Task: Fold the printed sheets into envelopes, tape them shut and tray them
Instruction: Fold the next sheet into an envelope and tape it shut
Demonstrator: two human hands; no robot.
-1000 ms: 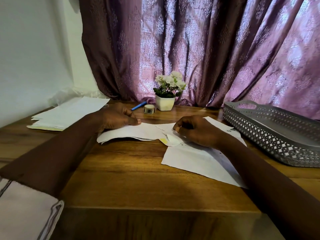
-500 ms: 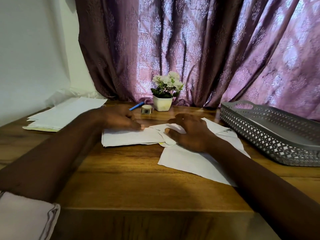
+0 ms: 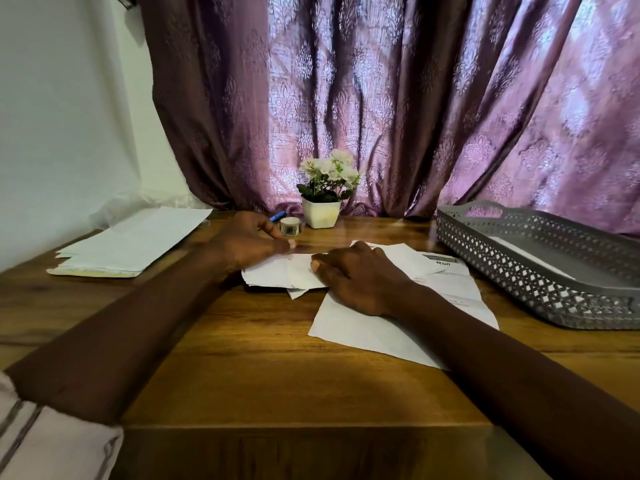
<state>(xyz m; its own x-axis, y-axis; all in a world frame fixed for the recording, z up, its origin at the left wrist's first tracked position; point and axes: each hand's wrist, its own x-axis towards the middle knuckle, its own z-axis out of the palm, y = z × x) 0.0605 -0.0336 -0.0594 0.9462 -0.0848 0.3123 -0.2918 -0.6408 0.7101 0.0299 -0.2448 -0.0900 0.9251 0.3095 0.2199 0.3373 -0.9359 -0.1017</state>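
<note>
Where right grip (image 3: 360, 278) presses, sheet (image 3: 273, 276) lies.

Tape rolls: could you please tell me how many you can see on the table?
1: the tape roll sits far back, between the blue pen and the white flower pot. Another might be hidden behind the left hand.

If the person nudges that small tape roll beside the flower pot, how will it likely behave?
The tape roll seems to lie flat, hole upward, so it would probably slide on the glossy table rather than roll. Being small, it is likely light and easy to pinch up.
</note>
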